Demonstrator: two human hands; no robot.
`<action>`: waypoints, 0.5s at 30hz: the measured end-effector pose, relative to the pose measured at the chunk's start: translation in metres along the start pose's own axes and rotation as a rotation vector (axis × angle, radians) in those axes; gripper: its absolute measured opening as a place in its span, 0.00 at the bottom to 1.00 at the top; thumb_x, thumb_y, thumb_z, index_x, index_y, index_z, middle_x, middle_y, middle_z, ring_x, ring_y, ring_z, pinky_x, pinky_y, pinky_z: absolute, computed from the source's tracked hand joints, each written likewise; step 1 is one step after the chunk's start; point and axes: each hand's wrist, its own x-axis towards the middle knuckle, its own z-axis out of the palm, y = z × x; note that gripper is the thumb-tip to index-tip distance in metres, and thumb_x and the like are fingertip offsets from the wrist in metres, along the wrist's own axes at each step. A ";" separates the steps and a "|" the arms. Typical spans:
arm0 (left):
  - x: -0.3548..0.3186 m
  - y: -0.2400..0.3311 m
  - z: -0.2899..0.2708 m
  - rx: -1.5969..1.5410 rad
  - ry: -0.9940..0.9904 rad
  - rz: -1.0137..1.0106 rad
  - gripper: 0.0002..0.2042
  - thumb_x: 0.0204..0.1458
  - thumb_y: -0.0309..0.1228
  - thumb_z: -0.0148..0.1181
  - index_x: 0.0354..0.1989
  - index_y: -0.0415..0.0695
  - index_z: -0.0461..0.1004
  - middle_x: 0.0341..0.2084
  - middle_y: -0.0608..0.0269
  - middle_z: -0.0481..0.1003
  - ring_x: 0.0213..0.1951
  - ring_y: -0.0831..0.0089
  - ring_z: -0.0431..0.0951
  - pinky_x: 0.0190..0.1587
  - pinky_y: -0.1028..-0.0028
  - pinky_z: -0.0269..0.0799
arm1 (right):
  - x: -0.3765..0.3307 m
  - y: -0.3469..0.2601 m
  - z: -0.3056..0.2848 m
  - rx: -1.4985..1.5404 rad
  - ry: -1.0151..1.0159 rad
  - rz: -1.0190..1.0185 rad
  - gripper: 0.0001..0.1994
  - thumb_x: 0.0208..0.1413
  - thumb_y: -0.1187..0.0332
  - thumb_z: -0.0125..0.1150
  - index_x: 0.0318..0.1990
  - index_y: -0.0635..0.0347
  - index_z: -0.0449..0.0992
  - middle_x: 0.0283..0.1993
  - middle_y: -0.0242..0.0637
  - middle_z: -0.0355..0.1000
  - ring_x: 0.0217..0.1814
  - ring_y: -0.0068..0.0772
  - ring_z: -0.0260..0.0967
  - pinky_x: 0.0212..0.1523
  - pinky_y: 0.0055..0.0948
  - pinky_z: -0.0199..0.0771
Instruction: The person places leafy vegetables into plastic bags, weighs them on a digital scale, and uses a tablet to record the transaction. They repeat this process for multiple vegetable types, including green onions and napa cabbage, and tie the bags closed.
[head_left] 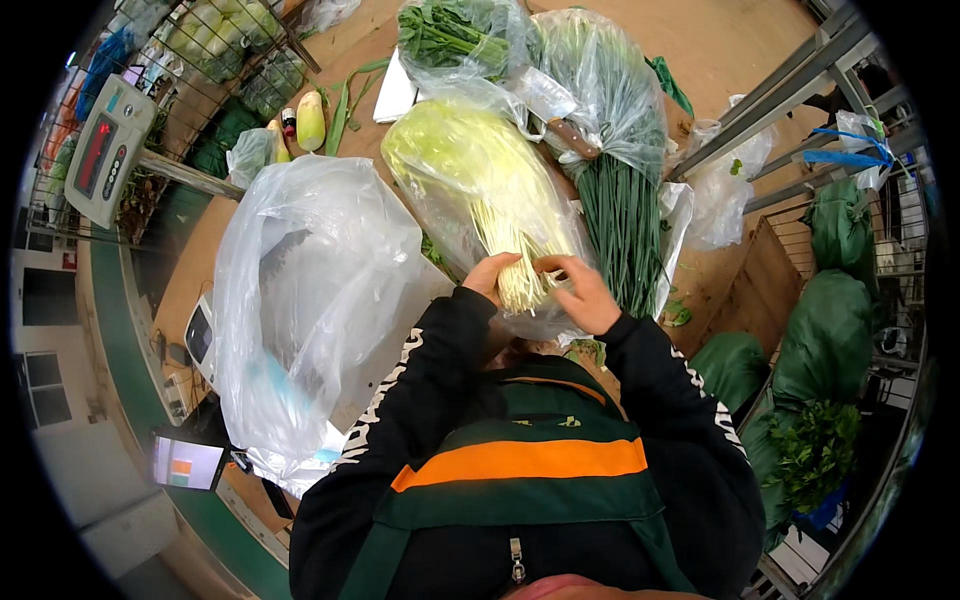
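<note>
Well, a big clear bag [325, 235] sits left. Then the left hand [484, 279] touches pale stems [508, 236] lying between both hands; I can't tell if its fingers [504, 260] grip. The right hand [592, 296] has fingers a bit apart beside them. Long green leaves [620, 235] lie farther right.

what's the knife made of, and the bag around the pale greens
Bag: probably thin plastic film, clear and glossy, since the greens show through its shiny creases. Knife handle: matte brown, possibly wood, though plastic could look alike. Blade: likely metal, pale grey and flat.
</note>
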 end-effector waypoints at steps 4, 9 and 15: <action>-0.007 0.003 0.008 -0.044 0.106 -0.025 0.18 0.60 0.30 0.55 0.56 0.32 0.70 0.46 0.47 0.79 0.46 0.56 0.81 0.51 0.56 0.79 | 0.004 0.006 -0.009 -0.266 -0.723 0.344 0.14 0.56 0.64 0.56 0.42 0.66 0.77 0.39 0.54 0.74 0.41 0.57 0.72 0.44 0.46 0.72; -0.005 0.002 0.004 0.123 0.131 -0.018 0.16 0.60 0.31 0.58 0.51 0.31 0.73 0.41 0.51 0.80 0.43 0.60 0.82 0.50 0.60 0.78 | 0.014 -0.010 0.001 0.045 -0.182 0.208 0.13 0.60 0.66 0.53 0.44 0.63 0.79 0.35 0.50 0.77 0.42 0.53 0.75 0.46 0.42 0.74; 0.002 0.002 -0.005 0.385 0.297 0.039 0.11 0.53 0.27 0.61 0.39 0.29 0.78 0.29 0.54 0.79 0.30 0.63 0.80 0.35 0.66 0.75 | 0.017 0.050 0.008 -0.096 -0.285 0.311 0.10 0.59 0.72 0.55 0.44 0.66 0.76 0.38 0.47 0.78 0.42 0.49 0.76 0.48 0.38 0.74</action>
